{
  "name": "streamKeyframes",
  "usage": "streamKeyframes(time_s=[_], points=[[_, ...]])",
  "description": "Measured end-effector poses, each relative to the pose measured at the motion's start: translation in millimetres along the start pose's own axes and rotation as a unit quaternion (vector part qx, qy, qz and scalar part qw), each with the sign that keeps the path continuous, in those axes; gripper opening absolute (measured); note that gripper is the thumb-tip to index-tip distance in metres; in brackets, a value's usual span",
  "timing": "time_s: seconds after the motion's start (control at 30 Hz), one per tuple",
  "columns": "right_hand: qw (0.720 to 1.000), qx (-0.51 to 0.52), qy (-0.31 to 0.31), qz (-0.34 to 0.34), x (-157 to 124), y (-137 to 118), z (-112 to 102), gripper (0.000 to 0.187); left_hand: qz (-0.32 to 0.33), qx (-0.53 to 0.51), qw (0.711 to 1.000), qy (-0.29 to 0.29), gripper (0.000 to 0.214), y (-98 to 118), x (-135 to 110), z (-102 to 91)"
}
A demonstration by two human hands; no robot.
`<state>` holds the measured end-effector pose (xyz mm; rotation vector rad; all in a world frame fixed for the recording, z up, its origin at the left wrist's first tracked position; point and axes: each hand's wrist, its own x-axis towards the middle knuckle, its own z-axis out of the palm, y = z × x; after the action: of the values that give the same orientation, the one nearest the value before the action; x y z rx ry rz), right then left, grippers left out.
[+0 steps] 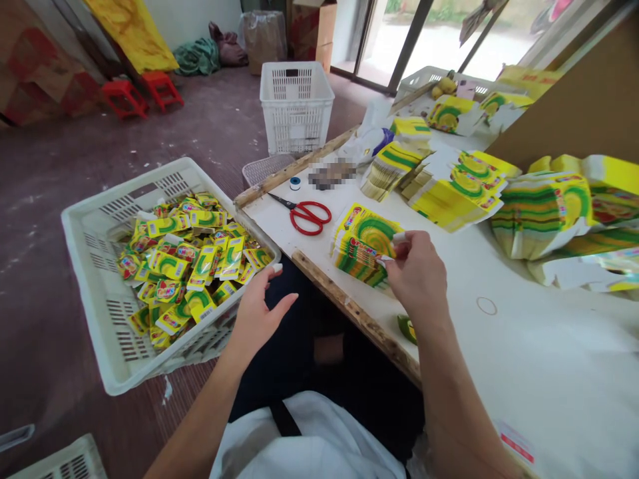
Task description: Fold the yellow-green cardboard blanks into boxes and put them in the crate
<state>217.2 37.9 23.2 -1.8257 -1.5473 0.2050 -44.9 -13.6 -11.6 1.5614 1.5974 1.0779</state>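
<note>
My right hand (419, 269) is at the right end of a stack of flat yellow-and-green printed cartons (367, 239) on the table. Its thumb and fingers close on the edge of the top carton; the exact grip is partly hidden by the hand. Over the near rim of a white plastic crate (86, 293), my left hand (262, 316) is held with thumb and fingers apart and nothing between them. Inside that crate lies a heap of small filled yellow-and-green packets (187, 256). Red-handled scissors (309, 218) rest on the table left of the stack.
Bundles of flat cartons (456, 189) and a larger pile (544, 209) stand along the table (539, 352). A small blue-and-white spool (295, 183) and a rubber band (486, 306) lie there. Wooden strips edge the table. Another white crate (297, 110) and red stools (124, 98) are on the floor.
</note>
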Motion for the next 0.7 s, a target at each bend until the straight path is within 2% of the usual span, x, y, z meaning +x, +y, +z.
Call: streamKeyframes(time_s=[0.1, 0.13, 0.2, 0.23, 0.3, 0.33, 0.4, 0.47, 0.5, 0.6, 0.7], points=[[0.995, 0.101, 0.010, 0.017, -12.3, -12.3, -2.5, 0.031, -0.016, -0.111, 0.991, -0.073, 0.056, 12.4, -6.1, 9.2], [0.989, 0.149, -0.003, 0.017, -20.2, -18.5, -2.1, 0.032, -0.017, -0.166, 0.981, -0.095, 0.063, 16.9, -8.5, 13.1], [0.964, 0.258, -0.068, 0.010, -41.5, -33.4, 1.2, 0.033, -0.016, -0.292, 0.951, -0.105, 0.071, 26.4, -12.5, 21.4], [0.942, 0.308, -0.135, 0.006, -54.2, -41.5, 4.0, 0.032, -0.019, -0.353, 0.930, -0.096, 0.069, 31.3, -13.7, 25.2], [0.878, 0.404, -0.256, 0.016, -80.2, -57.1, 11.1, 0.032, -0.037, -0.448, 0.892, -0.048, 0.056, 41.1, -14.1, 31.2], [0.848, 0.443, -0.288, 0.025, -91.8, -63.8, 14.9, 0.032, -0.049, -0.476, 0.878, -0.013, 0.050, 45.4, -13.5, 33.3], [0.823, 0.476, -0.306, 0.047, -108.9, -73.0, 21.5, 0.036, -0.070, -0.491, 0.866, 0.064, 0.043, 51.4, -11.6, 36.2], [0.830, 0.466, -0.301, 0.061, -115.8, -75.3, 25.3, 0.038, -0.086, -0.461, 0.875, 0.122, 0.045, 52.6, -10.9, 37.7], [0.837, 0.456, -0.296, 0.066, -115.6, -73.8, 25.9, 0.037, -0.093, -0.433, 0.888, 0.127, 0.046, 51.6, -11.5, 38.0], [0.847, 0.450, -0.271, 0.085, -105.8, -62.3, 23.5, 0.032, -0.089, -0.362, 0.925, 0.076, 0.050, 45.6, -15.8, 36.4], [0.847, 0.460, -0.250, 0.092, -94.7, -48.4, 18.0, 0.025, -0.072, -0.343, 0.936, 0.028, 0.056, 40.0, -19.2, 34.0]])
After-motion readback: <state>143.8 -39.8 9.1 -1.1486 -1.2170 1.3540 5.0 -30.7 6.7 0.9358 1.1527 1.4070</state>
